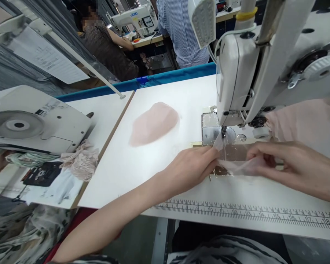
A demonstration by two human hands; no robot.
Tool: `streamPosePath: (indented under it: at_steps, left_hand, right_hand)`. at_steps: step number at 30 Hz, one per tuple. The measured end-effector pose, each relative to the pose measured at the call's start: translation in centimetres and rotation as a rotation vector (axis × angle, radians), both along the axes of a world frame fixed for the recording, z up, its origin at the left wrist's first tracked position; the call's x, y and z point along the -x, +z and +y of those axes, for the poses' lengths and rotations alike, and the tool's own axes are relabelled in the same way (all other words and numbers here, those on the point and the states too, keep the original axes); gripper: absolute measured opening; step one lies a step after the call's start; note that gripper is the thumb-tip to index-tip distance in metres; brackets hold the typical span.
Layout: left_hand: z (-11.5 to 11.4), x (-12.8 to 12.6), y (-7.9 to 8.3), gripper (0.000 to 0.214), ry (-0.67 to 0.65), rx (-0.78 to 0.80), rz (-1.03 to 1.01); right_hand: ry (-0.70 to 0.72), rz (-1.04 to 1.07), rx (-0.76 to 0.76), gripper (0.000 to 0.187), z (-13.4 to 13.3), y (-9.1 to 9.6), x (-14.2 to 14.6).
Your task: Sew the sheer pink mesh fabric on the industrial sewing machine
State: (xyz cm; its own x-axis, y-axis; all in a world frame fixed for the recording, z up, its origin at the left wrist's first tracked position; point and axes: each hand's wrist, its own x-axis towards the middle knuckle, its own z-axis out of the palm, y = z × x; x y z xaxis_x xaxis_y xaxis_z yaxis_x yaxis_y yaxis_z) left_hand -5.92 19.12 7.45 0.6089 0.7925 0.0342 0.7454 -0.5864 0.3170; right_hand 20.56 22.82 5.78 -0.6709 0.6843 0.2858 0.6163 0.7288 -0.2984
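Observation:
My left hand (pixel 194 167) pinches one end of a thin, sheer pale strip of fabric (pixel 238 167) just in front of the needle (pixel 224 136) of a white sewing machine (pixel 253 73). My right hand (pixel 294 167) pinches the strip's other end to the right. The strip lies over the metal needle plate (pixel 210 130). More pink fabric (pixel 302 121) is bunched under the machine arm at the right.
A stack of pale pink fabric pieces (pixel 154 123) lies on the white table (pixel 143 168). A ruler strip (pixel 250 212) runs along the front edge. Another machine (pixel 30 121) and lace scraps (pixel 81 159) sit at the left. Two people work behind.

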Motion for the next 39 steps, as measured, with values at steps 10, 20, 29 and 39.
streamPosePath:
  at_steps: [10, 20, 29, 39]
  left_hand:
    - [5.2, -1.8, -0.1, 0.034, 0.104, 0.153, -0.063]
    - [5.7, -0.9, 0.4, 0.032, -0.006, 0.317, -0.234]
    - [2.3, -0.6, -3.0, 0.03, -0.214, -0.193, -0.229]
    - [-1.7, -0.8, -4.6, 0.027, -0.2, -0.67, 0.15]
  right_hand:
    - [-0.014, 0.267, -0.385, 0.017, 0.5, -0.6, 1.7]
    - [-0.053, 0.268, -0.316, 0.019, 0.6, -1.3, 1.6]
    - [0.109, 0.13, -0.26, 0.024, -0.1, -0.8, 1.7]
    - [0.238, -0.031, -0.198, 0.028, -0.5, -1.4, 2.0]
